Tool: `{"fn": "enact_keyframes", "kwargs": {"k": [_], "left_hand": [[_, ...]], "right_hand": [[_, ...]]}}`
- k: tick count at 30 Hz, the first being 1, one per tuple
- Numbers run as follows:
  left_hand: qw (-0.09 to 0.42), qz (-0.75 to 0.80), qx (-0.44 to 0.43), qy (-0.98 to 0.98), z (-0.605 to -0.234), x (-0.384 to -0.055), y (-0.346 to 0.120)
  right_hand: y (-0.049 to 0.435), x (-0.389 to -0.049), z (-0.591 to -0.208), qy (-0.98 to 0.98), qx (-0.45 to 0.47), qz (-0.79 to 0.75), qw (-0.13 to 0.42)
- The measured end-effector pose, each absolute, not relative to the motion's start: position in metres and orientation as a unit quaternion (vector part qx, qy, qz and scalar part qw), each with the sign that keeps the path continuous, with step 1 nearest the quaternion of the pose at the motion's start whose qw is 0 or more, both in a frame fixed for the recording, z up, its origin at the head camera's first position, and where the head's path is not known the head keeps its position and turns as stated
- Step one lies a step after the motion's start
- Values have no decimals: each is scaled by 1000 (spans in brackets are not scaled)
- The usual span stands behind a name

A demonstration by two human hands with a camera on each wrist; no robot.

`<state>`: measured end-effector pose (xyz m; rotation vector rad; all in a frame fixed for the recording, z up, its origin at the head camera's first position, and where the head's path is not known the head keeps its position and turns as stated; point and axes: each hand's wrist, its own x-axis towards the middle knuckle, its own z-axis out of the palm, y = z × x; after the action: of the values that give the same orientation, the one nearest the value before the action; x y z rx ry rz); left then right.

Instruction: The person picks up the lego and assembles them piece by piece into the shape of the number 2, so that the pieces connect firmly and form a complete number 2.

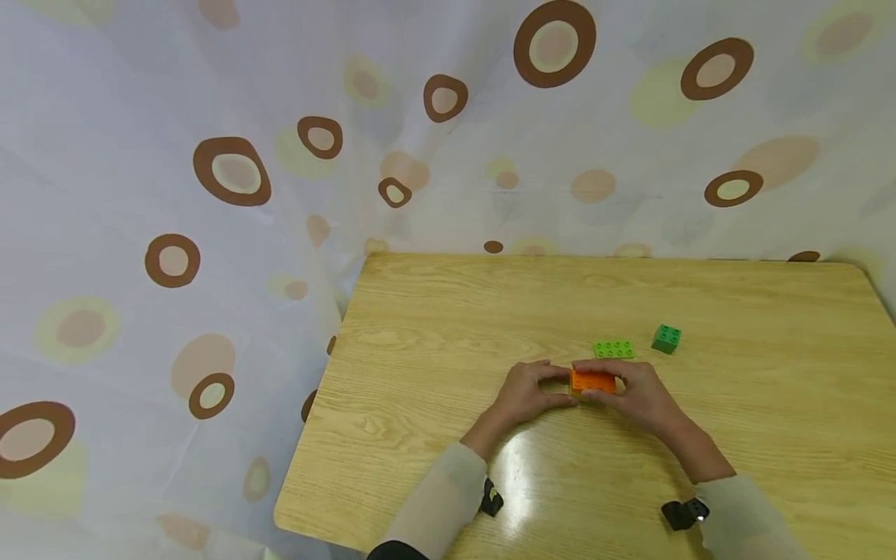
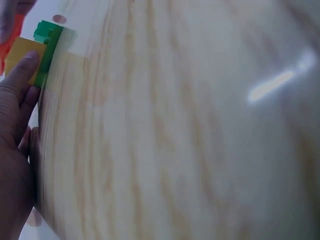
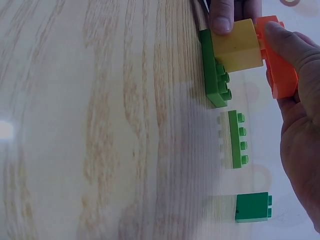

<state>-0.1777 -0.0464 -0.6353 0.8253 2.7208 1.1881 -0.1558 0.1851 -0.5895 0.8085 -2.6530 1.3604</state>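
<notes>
In the head view my right hand (image 1: 640, 395) pinches an orange toy brick (image 1: 595, 380) between thumb and fingers. My left hand (image 1: 530, 393) comes from the other side, its thumb against a yellow brick (image 3: 239, 46) in the right wrist view. That yellow brick stands on one end of a green brick (image 3: 215, 82), whose bare studs show beside it. The orange brick (image 3: 280, 57) sits over the yellow one's studs, some of which still show between the two. My left fingers behind the yellow brick are partly hidden.
A light green flat brick (image 1: 613, 349) lies just beyond my right hand. Farther right is a small dark green brick (image 1: 666, 338). Everything rests on a wooden table (image 1: 434, 334), with a patterned curtain (image 1: 448, 218) hanging behind its far edge.
</notes>
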Motion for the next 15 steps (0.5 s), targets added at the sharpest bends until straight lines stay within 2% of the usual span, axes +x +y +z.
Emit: {"fn": "enact_keyframes", "kwargs": {"k": [15], "left_hand": [[15, 374, 272, 886, -638, -177, -47]], "right_hand": [[184, -157, -592, -869, 281, 405, 39]]}}
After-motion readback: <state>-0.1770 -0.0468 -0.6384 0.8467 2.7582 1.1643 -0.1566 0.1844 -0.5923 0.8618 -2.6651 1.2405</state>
